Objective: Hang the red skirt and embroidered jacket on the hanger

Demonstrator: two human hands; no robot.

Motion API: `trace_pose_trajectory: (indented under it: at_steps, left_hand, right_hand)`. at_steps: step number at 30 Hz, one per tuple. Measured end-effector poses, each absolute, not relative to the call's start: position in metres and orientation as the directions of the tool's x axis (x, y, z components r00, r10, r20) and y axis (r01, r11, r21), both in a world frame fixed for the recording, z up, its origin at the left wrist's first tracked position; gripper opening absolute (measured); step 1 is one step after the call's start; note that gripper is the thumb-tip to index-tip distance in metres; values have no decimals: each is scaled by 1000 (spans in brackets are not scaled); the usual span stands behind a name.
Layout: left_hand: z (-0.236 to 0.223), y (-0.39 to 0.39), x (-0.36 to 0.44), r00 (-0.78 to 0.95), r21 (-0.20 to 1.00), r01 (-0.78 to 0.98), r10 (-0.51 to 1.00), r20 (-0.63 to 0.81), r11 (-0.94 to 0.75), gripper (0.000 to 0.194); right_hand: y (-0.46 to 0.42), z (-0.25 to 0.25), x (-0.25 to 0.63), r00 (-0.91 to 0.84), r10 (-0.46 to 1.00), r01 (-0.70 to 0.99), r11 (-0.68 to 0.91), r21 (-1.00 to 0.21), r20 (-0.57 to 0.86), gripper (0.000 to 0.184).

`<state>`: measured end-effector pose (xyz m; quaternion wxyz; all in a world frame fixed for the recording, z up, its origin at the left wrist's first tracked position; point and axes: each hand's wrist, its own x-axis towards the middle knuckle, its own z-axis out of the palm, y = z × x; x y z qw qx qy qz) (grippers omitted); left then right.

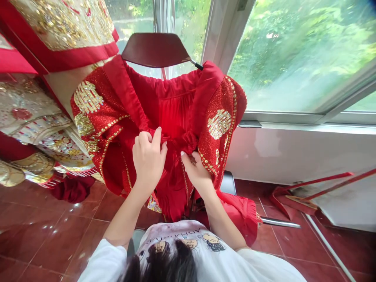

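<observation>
A red garment [176,113] with gold embroidered motifs and beaded edging hangs over the back of a dark chair [157,49]. Its plain red lining and gathered band face me. My left hand [148,156] is closed on the red cloth left of the middle, fingers bent over a fold. Just to its right, my right hand [197,168] grips the gathered edge, thumb on top, the other fingers partly hidden by the cloth. Between both hands the red cloth hangs down in loose folds towards my lap.
Sequined white and red costumes [67,35] hang close on the left. A window [293,58] fills the far right above a pale wall. A red dustpan [284,199] and a pale pole [326,244] are by the floor at right. More red cloth [239,211] lies beside my right forearm.
</observation>
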<state>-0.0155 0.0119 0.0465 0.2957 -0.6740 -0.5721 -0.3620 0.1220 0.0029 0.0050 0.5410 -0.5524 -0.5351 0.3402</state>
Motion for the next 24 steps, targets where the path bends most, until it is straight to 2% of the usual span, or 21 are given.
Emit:
trace_pose_trajectory:
  at_steps: [2,4,6,9,12,16,19,24]
  left_hand:
    - [44,11,-18,83,17,985,553,829,-174,19]
    - [41,4,-21,89,36,970,488,868,-240,12]
    - [37,-6,-22,129,31,936,425,896,-349,11]
    - [27,-21,-21,205,29,861,398,894,-507,17]
    - [6,-34,-16,201,130,805,472,858,-579,18]
    - [-29,-51,-6,165,286,762,600,783,-582,20]
    - [-49,-60,-1,65,395,741,643,763,-543,22]
    - [-60,-63,3,19,462,707,667,745,-536,24]
  right_hand:
    - [4,3,123,124,984,96,115,-989,126,36]
    - [4,1,125,69,996,7,63,-998,64,38]
    - [4,-3,125,47,999,-34,23,-999,21,38]
    - [4,-7,124,120,993,-85,-2,-996,-13,35]
    - [4,-7,122,120,992,-138,-31,-990,-48,37]
    - [3,-5,122,-82,995,-206,-80,-975,-64,37]
    - [0,-5,120,-126,990,-264,-98,-960,-66,35]
    - [-10,-3,117,-265,963,-225,-100,-969,-38,27]
